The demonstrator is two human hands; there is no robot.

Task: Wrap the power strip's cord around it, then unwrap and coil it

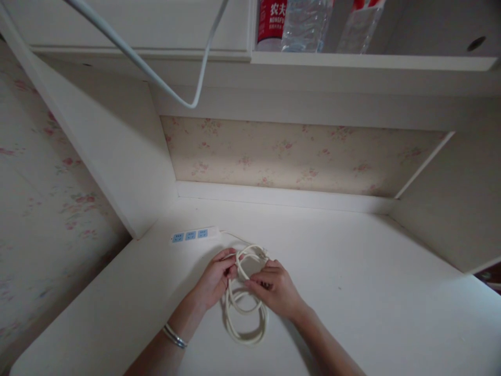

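A looped white power cord (250,342) lies between my hands, its coils partly raised and partly hanging down toward the desk's near side. My left hand (219,274) pinches the coils on their left, with thumb and fingers closed round them. On the other side my right hand (276,287) grips a strand, fingers curled. The cord runs back to a white power strip (194,235) with blue socket faces, lying on the desk beyond my left hand. Part of a plug seems to show near my right fingertips, though it is too small to be sure.
The white desktop (352,292) is bounded by a left side panel (113,141) and a low back ledge (282,196). Overhead, a shelf (371,61) holds bottles, among them a clear one (305,26). A pale bent cable or rod (156,78) hangs at upper left.
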